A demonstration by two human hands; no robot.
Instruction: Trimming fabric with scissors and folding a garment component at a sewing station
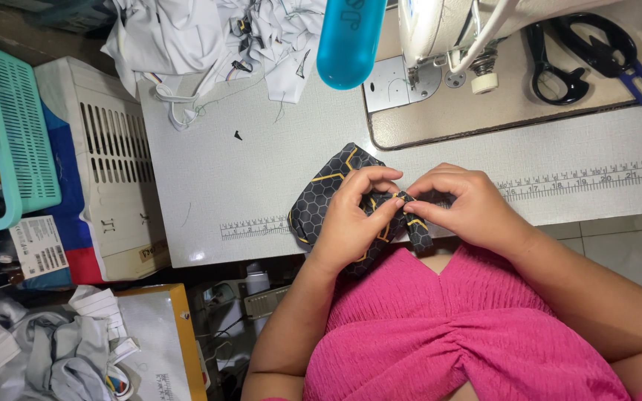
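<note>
Centre of frame, at table [261,178] near edge: left hand [351,219] and right hand [469,208] both closed on one dark fabric piece [321,200] w/ hexagon print and yellow lines. Left fingers curled over the cloth, thumb and forefinger pinching a narrow folded strip [410,219]; right thumb and forefinger pinching same strip from other side, fingertips nearly touching left ones. Rest of the cloth bunched under left palm, part lying on table, part hanging off the edge toward pink top.

Judged step: folding or rolling a small strip end. To do well: keep both pinches tight and close together, keep fold edges even, hold bulk of cloth flat w/ left palm so strip doesn't twist; slack would probably let fold spring open.

Counts:
- 1 dark fabric piece, 2 hands on it.
- 1 sewing machine [440,30], top centre-right.
- 1 pair black scissors [559,59], upper right, blue-handled tool [637,74] beside.
- 1 blue cylinder [347,41], top centre, kind unclear.
- 1 heap white cloth scraps [209,37], upper left-centre.
- 1 teal basket [16,126], far left; 1 white slotted crate [105,156] beside it.
- 2 printed ruler strips on table: short one [254,229] left of cloth, long one [596,178] right.
</note>
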